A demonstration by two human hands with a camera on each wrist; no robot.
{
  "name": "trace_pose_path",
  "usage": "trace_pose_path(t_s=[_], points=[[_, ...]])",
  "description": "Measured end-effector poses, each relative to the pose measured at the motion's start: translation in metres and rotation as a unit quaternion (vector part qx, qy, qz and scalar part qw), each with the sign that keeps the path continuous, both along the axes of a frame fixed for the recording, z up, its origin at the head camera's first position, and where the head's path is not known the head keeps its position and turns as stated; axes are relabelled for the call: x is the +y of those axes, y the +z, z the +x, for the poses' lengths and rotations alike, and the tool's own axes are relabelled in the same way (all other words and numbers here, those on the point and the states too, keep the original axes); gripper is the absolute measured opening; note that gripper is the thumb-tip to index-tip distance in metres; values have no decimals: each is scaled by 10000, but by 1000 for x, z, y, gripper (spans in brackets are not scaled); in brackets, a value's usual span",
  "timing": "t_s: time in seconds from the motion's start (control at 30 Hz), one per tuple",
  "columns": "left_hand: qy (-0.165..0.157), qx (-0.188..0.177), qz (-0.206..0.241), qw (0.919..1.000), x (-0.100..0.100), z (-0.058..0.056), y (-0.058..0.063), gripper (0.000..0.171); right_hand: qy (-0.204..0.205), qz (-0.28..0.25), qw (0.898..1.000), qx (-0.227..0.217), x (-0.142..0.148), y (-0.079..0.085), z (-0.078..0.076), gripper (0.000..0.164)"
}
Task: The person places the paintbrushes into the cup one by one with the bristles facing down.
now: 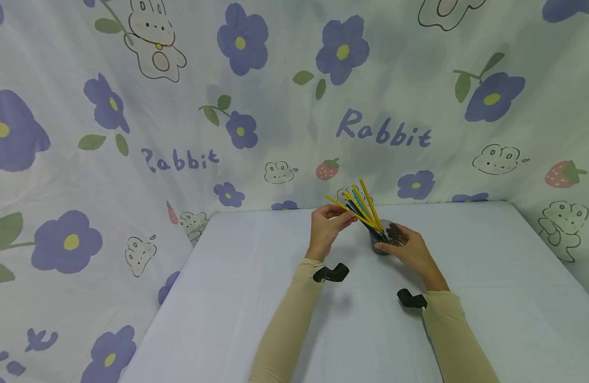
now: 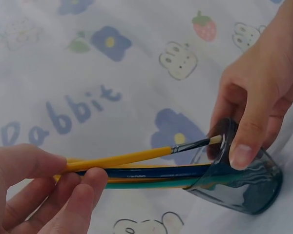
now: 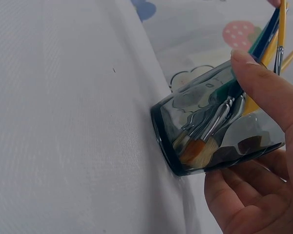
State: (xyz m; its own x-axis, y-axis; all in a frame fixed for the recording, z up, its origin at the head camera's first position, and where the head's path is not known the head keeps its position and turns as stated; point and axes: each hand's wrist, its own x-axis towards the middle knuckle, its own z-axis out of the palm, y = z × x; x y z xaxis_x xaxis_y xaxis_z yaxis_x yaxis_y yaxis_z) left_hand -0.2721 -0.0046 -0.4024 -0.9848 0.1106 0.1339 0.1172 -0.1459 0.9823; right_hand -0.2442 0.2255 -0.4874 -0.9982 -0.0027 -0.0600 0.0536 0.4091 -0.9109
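Observation:
My left hand (image 1: 325, 230) pinches the handle of a yellow paintbrush (image 2: 127, 158) between thumb and fingers. The brush's pale bristles point at the mouth of a smoky glass cup (image 2: 256, 192). My right hand (image 1: 416, 254) grips the cup around its side, thumb by the rim. In the right wrist view the cup (image 3: 171, 109) looks tilted, though this camera is angled. Several other paintbrushes stand bristles down inside it, among them a navy one (image 2: 151, 172) and a teal one (image 2: 136, 185). Their handles lean toward my left hand, and its fingers lie close against them.
A white-covered table (image 1: 227, 298) spreads under both arms. Behind it hangs a white curtain (image 1: 280, 117) printed with flowers, rabbits and strawberries. Each wrist carries a black camera mount, one on the left (image 1: 331, 273) and one on the right (image 1: 411, 299).

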Motion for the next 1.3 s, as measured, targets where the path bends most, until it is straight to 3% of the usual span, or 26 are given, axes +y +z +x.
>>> trace_pose_path(t_s=[0.4, 0.67, 1.3], points=[[-64, 155, -277, 9995, 8, -4, -4, 22, -20, 33, 10000, -6, 0, 2, 1, 111], [-34, 176, -582, 9981, 12, -1, -4, 19, 21, 64, 10000, 51, 1, 1, 0, 110], [-169, 267, -709, 9970, 17, 3, -11, 14, 17, 122, 9999, -50, 0, 2, 0, 114]])
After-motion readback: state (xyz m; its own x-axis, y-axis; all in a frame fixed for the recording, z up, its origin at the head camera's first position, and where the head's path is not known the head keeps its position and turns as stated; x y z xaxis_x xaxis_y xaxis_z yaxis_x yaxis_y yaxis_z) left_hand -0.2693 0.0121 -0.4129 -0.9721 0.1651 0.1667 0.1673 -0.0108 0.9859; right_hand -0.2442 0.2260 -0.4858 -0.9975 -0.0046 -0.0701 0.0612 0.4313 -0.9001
